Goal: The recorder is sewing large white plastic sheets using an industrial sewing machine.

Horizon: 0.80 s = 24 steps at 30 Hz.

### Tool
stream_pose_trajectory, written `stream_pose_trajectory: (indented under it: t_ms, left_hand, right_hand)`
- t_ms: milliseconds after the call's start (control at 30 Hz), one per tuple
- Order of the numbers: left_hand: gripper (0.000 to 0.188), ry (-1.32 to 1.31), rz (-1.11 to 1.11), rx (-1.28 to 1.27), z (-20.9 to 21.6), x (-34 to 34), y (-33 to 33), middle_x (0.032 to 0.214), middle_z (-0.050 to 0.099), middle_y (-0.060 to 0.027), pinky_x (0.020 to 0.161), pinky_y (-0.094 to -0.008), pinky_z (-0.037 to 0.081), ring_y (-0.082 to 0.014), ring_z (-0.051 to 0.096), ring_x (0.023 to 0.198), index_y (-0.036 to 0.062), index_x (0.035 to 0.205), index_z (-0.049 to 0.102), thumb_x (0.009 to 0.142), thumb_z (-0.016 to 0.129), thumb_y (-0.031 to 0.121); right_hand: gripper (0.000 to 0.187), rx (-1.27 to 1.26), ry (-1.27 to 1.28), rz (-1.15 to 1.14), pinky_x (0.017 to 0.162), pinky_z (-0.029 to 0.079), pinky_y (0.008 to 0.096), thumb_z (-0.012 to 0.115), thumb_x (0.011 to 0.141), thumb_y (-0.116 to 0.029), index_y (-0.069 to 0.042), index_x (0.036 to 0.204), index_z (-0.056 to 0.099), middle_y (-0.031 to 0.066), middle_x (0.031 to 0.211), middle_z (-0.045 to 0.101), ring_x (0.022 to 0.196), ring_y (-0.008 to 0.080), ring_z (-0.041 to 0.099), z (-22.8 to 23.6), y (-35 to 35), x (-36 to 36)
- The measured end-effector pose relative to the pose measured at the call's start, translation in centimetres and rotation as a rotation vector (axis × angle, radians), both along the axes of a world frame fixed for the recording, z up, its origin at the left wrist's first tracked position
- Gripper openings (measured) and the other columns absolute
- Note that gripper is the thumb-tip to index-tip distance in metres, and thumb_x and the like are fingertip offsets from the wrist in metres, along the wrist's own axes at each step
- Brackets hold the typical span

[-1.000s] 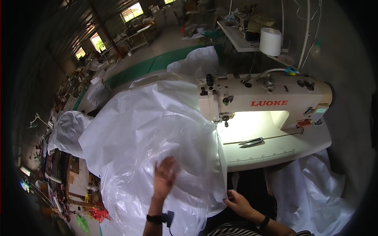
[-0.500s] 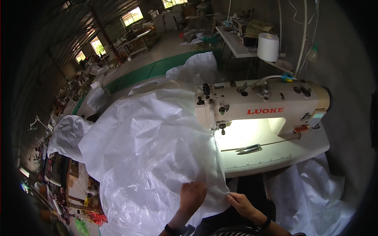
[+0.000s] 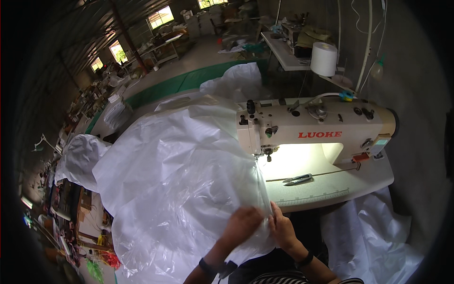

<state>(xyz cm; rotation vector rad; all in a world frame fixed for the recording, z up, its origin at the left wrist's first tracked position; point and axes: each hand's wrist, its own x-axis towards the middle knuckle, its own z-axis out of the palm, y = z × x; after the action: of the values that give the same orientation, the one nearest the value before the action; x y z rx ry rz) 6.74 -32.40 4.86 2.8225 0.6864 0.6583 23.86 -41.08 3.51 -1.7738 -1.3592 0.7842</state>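
Sewing table (image 3: 331, 189) with machine (image 3: 312, 130), thread snips (image 3: 297, 179), white sheeting (image 3: 179, 180)

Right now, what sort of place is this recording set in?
Probably a sewing workshop or small factory: an industrial sewing machine on a work table, a large thread cone behind it, and further benches down a long shed. Both hands grip white plastic sheeting.

A red brand label (image 3: 319, 134) runs along the cream front of the sewing machine (image 3: 317, 128), lettering in a single line. At its right end sits 1 small pale control panel (image 3: 379, 142), too small to make out.
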Motion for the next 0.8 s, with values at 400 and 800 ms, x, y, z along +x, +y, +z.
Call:
stream_pose_trajectory:
  t_ms: [400,800]
  left_hand:
    - [0.037,-0.187,0.156,-0.140,1.6,2.9,8.1,0.145,0.055,-0.0112,0.111,-0.0511,0.040,-0.0260,0.052,0.135,0.0033,0.131,0.059,0.094,0.057,0.011]
    - [0.032,0.183,0.069,0.142,0.2,3.4,8.4,0.142,0.059,-0.0044,0.110,-0.0476,0.039,-0.0255,0.050,0.135,0.0164,0.126,0.066,0.096,0.057,0.023]
  right_hand:
    - [0.050,0.095,-0.460,-0.037,0.058,0.054,0.0454,0.055,0.098,-0.017,0.001,0.144,0.045,0.0188,0.071,0.067,0.061,0.0359,0.067,1.5,1.3,0.3]
    - [0.051,0.125,-0.777,0.007,0.046,0.052,0.0386,0.056,0.088,-0.011,-0.004,0.138,0.056,0.0061,0.067,0.067,0.052,0.0234,0.067,-0.6,2.7,0.5]
